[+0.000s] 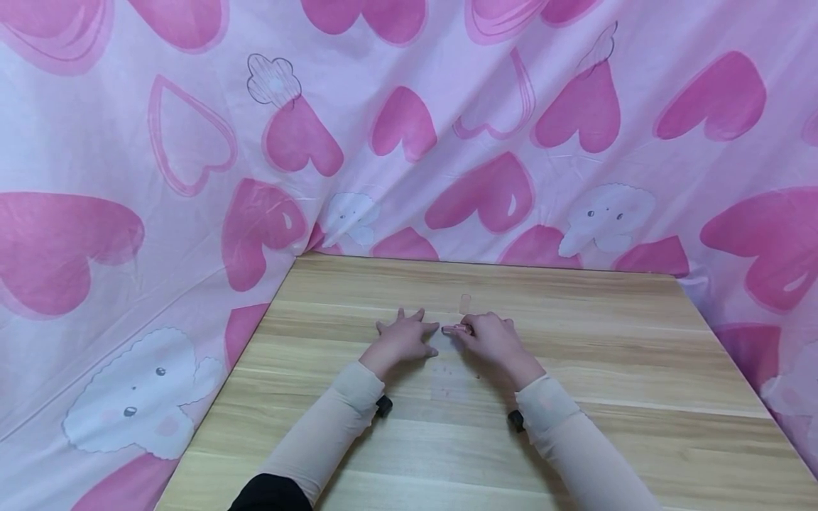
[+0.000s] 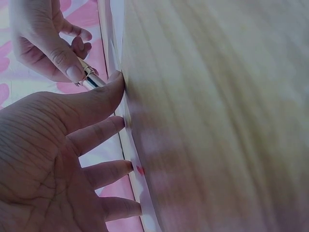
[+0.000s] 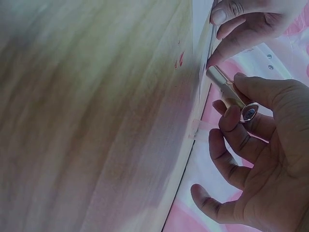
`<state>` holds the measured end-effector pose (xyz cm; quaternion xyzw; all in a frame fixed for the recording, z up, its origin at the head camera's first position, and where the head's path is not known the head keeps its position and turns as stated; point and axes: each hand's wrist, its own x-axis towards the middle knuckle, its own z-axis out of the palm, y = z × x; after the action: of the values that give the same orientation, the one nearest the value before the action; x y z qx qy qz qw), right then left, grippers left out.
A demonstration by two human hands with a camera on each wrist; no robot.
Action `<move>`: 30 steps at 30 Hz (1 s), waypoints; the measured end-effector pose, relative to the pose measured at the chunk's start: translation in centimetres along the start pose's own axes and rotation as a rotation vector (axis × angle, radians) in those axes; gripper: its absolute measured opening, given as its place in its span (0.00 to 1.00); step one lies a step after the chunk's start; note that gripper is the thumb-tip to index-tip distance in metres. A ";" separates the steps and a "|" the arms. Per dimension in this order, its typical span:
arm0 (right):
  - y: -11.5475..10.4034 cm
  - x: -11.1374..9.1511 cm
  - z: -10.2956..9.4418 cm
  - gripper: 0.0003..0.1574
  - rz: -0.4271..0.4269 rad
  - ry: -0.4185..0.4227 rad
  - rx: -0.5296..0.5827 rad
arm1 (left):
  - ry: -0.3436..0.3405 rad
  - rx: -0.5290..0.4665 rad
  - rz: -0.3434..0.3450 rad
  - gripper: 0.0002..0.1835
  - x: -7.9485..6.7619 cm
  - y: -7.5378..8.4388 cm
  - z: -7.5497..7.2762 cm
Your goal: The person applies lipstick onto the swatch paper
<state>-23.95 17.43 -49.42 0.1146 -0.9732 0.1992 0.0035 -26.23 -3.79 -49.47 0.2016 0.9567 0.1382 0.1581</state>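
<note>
My right hand [image 1: 493, 339] pinches a small metallic lipstick tube [image 3: 227, 89] between thumb and fingers. Its other fingers are loosely bent in the right wrist view. The tube [image 2: 92, 79] points toward my left hand [image 1: 401, 339], its end close by the left thumb. With fingers spread, the left hand rests its fingertips on a thin clear sheet [image 1: 447, 383] lying on the table. Small red marks [image 3: 181, 59] show on and beside the sheet. Beyond the right hand lies a clear cap-like piece [image 1: 465, 304].
The wood-grain table [image 1: 319, 426] spreads around both hands. A pink curtain with hearts [image 1: 402, 124] hangs along its back and sides. Dark wrist cameras [image 1: 383, 407] sit below the wrists, close over the tabletop.
</note>
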 end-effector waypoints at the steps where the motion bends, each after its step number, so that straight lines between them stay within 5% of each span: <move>1: 0.0 0.0 0.0 0.17 -0.004 -0.001 -0.002 | 0.003 0.001 0.001 0.35 0.0 0.0 0.0; 30: -0.3 -0.1 -0.3 0.14 -0.031 -0.012 0.002 | 0.006 0.008 -0.016 0.35 0.2 0.1 0.0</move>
<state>-23.78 17.36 -49.02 0.1307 -0.9712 0.1993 0.0005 -26.35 -3.59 -49.52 0.1939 0.9594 0.1336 0.1555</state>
